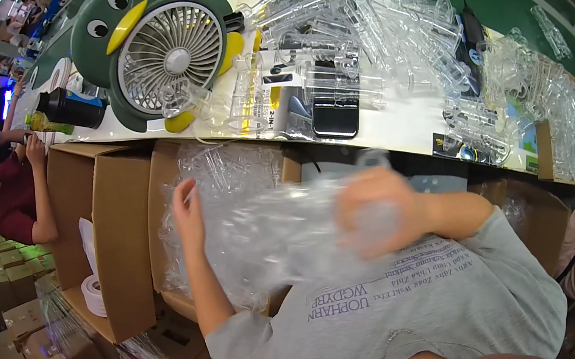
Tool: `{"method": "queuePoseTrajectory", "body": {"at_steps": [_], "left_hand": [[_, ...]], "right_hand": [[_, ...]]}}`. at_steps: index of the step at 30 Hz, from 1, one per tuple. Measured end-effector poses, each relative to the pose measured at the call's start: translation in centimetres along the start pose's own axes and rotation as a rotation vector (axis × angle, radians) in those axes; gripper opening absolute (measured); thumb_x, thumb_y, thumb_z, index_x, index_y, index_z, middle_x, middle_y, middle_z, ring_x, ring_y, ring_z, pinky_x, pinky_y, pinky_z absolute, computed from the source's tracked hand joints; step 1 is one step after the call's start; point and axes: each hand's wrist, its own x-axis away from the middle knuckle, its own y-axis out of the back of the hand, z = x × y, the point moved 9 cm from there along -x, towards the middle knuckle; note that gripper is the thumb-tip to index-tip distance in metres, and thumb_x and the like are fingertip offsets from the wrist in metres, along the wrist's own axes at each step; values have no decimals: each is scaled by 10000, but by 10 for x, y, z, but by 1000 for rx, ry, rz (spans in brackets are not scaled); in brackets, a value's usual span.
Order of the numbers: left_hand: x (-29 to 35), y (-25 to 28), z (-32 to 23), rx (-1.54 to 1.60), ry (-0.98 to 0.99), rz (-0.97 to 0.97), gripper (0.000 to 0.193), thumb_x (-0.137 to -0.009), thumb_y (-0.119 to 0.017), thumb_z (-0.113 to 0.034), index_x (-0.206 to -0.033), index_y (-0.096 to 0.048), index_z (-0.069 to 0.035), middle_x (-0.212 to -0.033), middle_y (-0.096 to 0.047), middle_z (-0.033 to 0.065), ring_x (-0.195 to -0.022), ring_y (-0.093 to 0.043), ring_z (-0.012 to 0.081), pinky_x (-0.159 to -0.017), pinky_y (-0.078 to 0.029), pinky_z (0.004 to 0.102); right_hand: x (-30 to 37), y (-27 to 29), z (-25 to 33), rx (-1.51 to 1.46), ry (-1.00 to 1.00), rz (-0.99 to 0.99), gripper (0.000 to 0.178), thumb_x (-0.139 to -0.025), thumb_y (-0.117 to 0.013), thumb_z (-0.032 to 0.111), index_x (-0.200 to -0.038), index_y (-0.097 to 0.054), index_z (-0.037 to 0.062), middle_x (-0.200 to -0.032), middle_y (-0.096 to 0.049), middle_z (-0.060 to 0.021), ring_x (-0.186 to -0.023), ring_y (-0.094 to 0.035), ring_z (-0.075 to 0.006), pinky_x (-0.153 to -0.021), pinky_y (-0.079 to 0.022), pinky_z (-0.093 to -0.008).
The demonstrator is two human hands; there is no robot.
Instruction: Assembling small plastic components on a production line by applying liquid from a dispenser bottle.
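Observation:
My right hand [386,212], smeared by motion, is in front of my chest with its fingers closed round a clear plastic piece [376,224]; blur hides its exact shape. My left hand [187,209] is raised at the inner side of a cardboard box, fingers stretched upward, with nothing seen in it. Below and between the hands, the cardboard box [156,183] holds a heap of clear plastic parts [231,166]. On the white table beyond lies a large pile of clear plastic tube-like parts [384,28]. A dark phone [335,113] lies at its near edge, partly under some parts.
A green penguin-shaped fan [176,61] and a black bottle [75,108] stand on the table at left. A second open box [124,231] holds a white tape roll [93,297]. Another parts heap [570,122] is at right. Co-workers [8,186] sit at left and right.

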Motion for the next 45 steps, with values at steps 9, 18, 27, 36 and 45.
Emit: {"method": "queuePoseTrajectory", "body": {"at_steps": [9, 18, 27, 36, 45], "left_hand": [[-50, -77, 60, -807, -124, -87, 763, -657, -755, -327, -1293, -393, -112, -1331, -356, 203, -1227, -331, 384, -986, -332, 460], [-36, -54, 54, -803, -46, -72, 649, -689, -740, -303, -1245, -451, -132, -1293, -417, 166, -1180, -399, 359, -949, -364, 443], [-23, -32, -85, -80, -402, -322, 401, -811, -628, -163, -1151, -495, 2, -1158, -507, 142, -1065, -476, 283, -895, -388, 381], [-46, -76, -94, 154, -304, -167, 683, -818, -633, -126, -1362, -235, -8, -1362, -327, 169, -1249, -348, 269, -1012, -303, 390], [-66, -82, -80, 245, -285, -243, 542, -897, -538, -214, -1327, -293, 7, -1233, -428, 166, -1092, -442, 234, -891, -369, 330]], "right_hand": [[208, 132, 91, -334, 52, -152, 174, -677, -740, 162, -642, -586, 90, -549, -562, -12, -476, -518, -155, -471, -395, -271], [597, 125, 113, 450, -851, -1523, 316, -779, -663, 253, -914, -619, -29, -891, -629, -185, -842, -602, -272, -787, -460, -353], [680, 153, -27, 1285, -1405, -1286, 728, -726, -691, 206, -1337, -341, 20, -1261, -471, -239, -1166, -451, -362, -973, -349, -392], [569, 162, -46, 979, -1687, -841, 775, -668, -717, 196, -1358, -367, 154, -1036, -609, -239, -920, -610, -354, -793, -480, -417], [532, 147, 34, 654, -1715, -799, 241, -686, -677, 211, -829, -703, 19, -701, -650, -189, -703, -652, -284, -683, -502, -338]]}}
